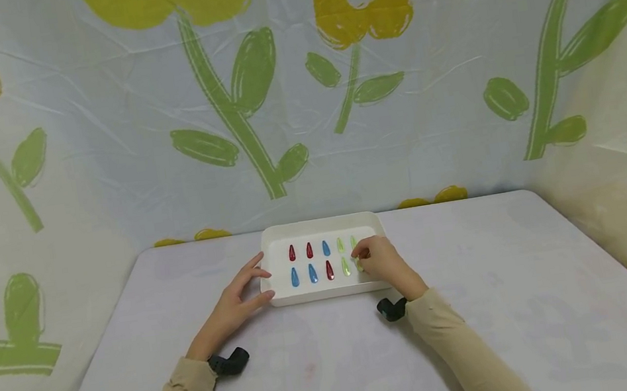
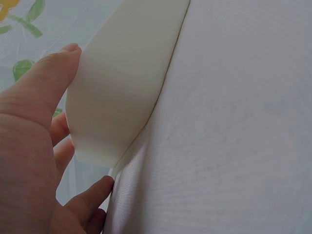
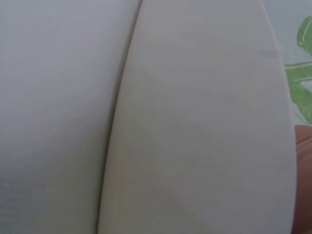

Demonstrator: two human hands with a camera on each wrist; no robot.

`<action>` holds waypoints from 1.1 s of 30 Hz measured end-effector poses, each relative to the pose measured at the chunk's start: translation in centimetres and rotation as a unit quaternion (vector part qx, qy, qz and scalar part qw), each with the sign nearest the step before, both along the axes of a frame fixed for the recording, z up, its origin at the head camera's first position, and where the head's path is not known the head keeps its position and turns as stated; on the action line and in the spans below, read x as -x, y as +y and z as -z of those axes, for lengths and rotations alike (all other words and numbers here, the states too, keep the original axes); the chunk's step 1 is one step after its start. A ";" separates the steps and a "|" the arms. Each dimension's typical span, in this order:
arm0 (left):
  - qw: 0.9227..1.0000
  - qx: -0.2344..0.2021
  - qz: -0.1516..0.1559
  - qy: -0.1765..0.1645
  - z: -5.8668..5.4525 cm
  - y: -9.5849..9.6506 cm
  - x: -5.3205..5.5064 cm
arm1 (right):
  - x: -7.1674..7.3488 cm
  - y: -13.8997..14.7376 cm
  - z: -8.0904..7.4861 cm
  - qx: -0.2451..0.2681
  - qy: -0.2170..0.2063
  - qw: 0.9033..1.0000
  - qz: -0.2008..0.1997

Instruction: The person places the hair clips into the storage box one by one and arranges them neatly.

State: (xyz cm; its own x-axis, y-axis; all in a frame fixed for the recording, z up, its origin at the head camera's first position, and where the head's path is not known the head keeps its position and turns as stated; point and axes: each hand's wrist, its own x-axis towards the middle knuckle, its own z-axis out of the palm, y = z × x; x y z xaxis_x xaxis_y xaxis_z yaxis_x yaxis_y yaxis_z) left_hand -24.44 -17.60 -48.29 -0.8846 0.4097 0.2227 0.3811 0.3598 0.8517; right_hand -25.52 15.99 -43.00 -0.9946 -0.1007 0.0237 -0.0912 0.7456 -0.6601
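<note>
A white tray (image 1: 327,292) holds two rows of snap hair clips. The back row runs red, red, blue (image 1: 325,248), green, green; the front row runs blue, blue, red (image 1: 329,270), green (image 1: 345,266), green. My left hand (image 1: 238,301) rests at the tray's left end, fingers spread, with the thumb at the front corner; the left wrist view shows the thumb on the rim. Over the tray's right end, my right hand (image 1: 383,260) pinches the rightmost front green hair clip (image 1: 359,265), partly hidden by the fingers. In the right wrist view the tray wall (image 3: 200,117) hides most of this hand.
The tray stands near the far edge of a pale cloth-covered table (image 1: 326,367). Behind it hangs a curtain (image 1: 438,138) printed with yellow flowers and green leaves. A black wrist camera (image 1: 230,362) sits on the left wrist, another (image 1: 392,309) on the right.
</note>
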 end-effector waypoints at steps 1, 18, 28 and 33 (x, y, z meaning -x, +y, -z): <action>1.000 0.002 -0.001 -0.002 0.0 0.0 0.0 | 0.0 0.0 0.0 -0.001 -0.002 1.000 0.002; 1.000 0.003 -0.002 -0.002 0.0 0.0 0.0 | 0.0 0.1 0.6 -0.004 0.009 1.000 -0.002; 1.000 0.007 -0.005 -0.006 0.1 0.0 0.0 | 0.1 0.0 0.6 -0.006 0.006 1.000 -0.006; 1.000 0.006 -0.005 -0.005 0.1 0.0 0.0 | 0.0 0.1 0.5 -0.009 0.013 1.000 -0.016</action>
